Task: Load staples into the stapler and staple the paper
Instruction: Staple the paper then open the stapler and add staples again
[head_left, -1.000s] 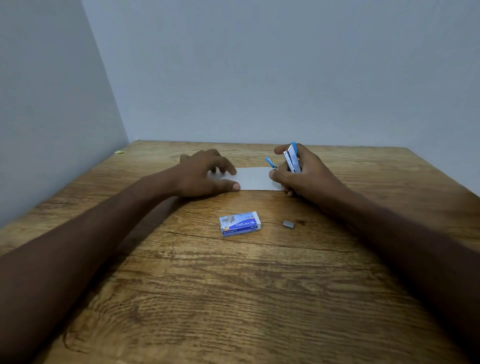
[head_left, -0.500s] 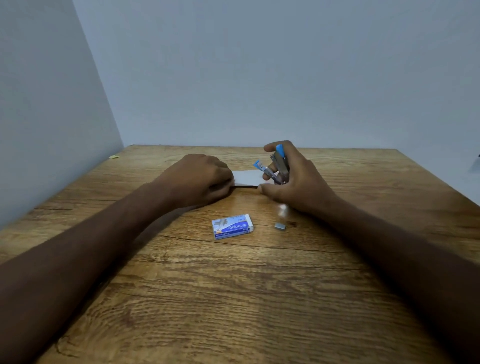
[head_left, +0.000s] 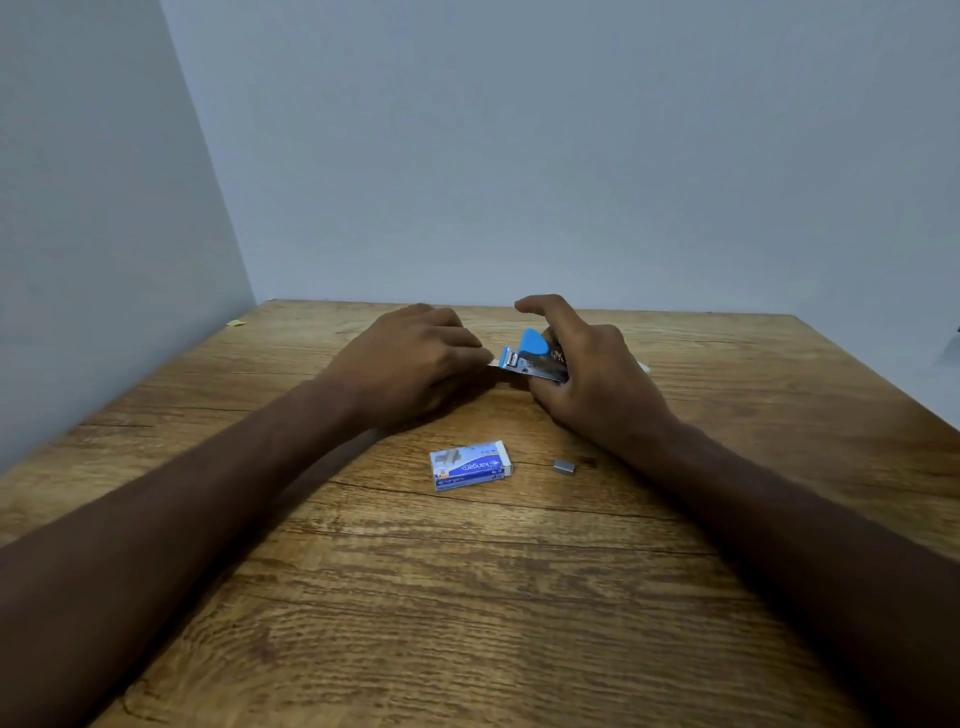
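My right hand (head_left: 587, 374) grips a small blue and silver stapler (head_left: 535, 358), its nose pointing left. The white paper (head_left: 643, 367) lies on the table under both hands; only thin slivers show, one by the stapler's nose and one right of my right hand. My left hand (head_left: 415, 358) rests on the paper's left part with fingers curled down, its fingertips touching the stapler's nose. A blue and white staple box (head_left: 470, 465) lies flat nearer to me. A short grey strip of staples (head_left: 564, 466) sits to its right.
The wooden table (head_left: 467, 623) meets grey walls at the back and on the left. A tiny yellow scrap (head_left: 236, 322) lies at the far left corner. The table's right edge (head_left: 883, 384) slants away on the right.
My right hand has turned the stapler flatter with its nose to the left, over the paper. My left hand has slid right along the paper to meet it. More of the paper is covered.
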